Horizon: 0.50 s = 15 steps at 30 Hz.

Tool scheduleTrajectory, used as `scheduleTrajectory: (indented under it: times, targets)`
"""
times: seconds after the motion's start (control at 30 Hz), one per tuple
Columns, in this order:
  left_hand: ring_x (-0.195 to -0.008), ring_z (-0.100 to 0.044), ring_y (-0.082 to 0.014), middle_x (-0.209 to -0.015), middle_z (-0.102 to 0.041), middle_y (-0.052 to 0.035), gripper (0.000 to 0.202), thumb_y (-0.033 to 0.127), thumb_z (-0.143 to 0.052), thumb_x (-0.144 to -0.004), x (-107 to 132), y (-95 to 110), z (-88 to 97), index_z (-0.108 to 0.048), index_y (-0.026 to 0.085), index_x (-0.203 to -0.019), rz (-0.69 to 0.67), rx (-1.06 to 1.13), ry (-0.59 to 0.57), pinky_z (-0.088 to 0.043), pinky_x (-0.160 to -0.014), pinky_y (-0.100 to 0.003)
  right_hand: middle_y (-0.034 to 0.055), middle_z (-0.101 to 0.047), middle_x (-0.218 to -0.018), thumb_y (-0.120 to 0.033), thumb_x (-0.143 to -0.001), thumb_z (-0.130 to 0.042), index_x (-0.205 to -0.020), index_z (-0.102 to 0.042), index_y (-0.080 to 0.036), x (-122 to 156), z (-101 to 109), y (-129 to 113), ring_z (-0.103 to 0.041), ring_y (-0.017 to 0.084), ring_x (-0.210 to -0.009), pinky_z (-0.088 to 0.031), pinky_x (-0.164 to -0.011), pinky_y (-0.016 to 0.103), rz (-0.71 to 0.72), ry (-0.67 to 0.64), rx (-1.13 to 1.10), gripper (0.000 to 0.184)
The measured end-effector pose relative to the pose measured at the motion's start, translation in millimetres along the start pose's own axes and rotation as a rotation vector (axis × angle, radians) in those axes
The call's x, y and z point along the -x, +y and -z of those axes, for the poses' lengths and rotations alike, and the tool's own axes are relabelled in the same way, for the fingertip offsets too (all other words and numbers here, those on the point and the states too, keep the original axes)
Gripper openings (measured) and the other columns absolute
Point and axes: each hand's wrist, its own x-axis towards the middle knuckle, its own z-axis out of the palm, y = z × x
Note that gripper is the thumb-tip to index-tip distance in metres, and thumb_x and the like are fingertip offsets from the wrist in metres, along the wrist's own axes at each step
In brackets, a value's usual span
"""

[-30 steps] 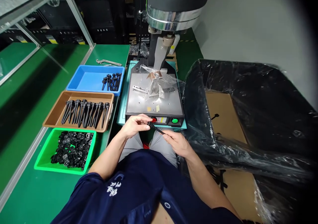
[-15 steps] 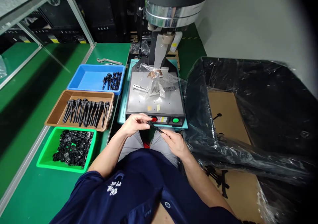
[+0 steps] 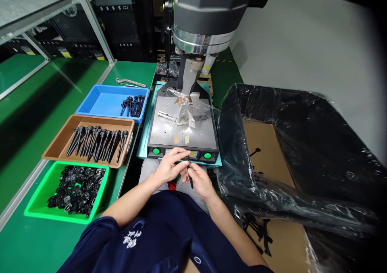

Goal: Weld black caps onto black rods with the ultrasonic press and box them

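My left hand (image 3: pixel 169 167) and my right hand (image 3: pixel 200 181) meet in front of the machine's front panel, fingers closed on a slim black plastic rod (image 3: pixel 191 182). My left fingers grip its upper end, which they largely cover. Lower down, my right thumb and fingers pinch the shaft, and its tip points down below them. Beyond my hands stands a press-like machine with a metal base plate (image 3: pixel 163 135). A fixture (image 3: pixel 183 111) wrapped in clear plastic sits on the plate, under the metal tool head (image 3: pixel 190 77).
On the green bench at left stand a blue tray (image 3: pixel 96 99) and a brown tray (image 3: pixel 57 144), both with headed black rods, and a green bin (image 3: pixel 34 202) of small black parts. A wrench (image 3: pixel 130 82) lies behind. At right is a box lined with black plastic (image 3: pixel 290 200).
My hands have come together, my right hand moving in along the rod. The rod has swung from slanting to nearly upright. The camera view has shifted slightly.
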Motion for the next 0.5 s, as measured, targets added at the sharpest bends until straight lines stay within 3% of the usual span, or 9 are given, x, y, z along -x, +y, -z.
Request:
scheduleTrajectory:
  times: [0.13, 0.3, 0.5]
  targets:
    - [-0.113, -0.062, -0.0243, -0.122, -0.064, -0.0118, 0.035, 0.034, -0.061, -0.092, 0.6, 0.1, -11.3, -0.069, 0.026, -0.125, 0.009, 0.014, -0.060, -0.049, -0.100, -0.041, -0.0039, -0.049, -0.054, -0.062, -0.088, -0.062, -0.090, -0.061, -0.020, -9.1, -3.2, -5.0, -0.043, 0.012, -0.046, -0.033, -0.040, 0.022, -0.044, 0.077, -0.214, 0.042]
    - [-0.118, -0.060, -0.0258, -0.126, -0.064, -0.0119, 0.039, 0.034, -0.070, -0.085, -1.6, -14.2, -10.5, -0.070, 0.024, -0.122, 0.075, 0.038, -0.055, -0.045, -0.105, -0.042, -0.0029, -0.051, -0.067, -0.057, -0.082, -0.071, -0.093, -0.063, -0.019, -13.9, 1.1, -7.8, -0.042, 0.009, -0.048, -0.029, -0.038, 0.020, -0.102, 0.095, -0.281, 0.040]
    - [-0.096, -0.066, -0.0227, -0.103, -0.072, -0.0114, 0.036, 0.032, -0.079, -0.073, -34.4, -70.5, 4.6, -0.072, 0.014, -0.103, 0.560, 0.239, 0.470, -0.048, -0.096, -0.040, 0.0023, -0.061, -0.081, -0.055, -0.083, -0.070, -0.100, -0.065, -0.020, -11.2, 10.3, -6.3, -0.044, 0.009, -0.050, -0.029, -0.041, 0.020, -0.097, 0.151, -0.269, 0.040]
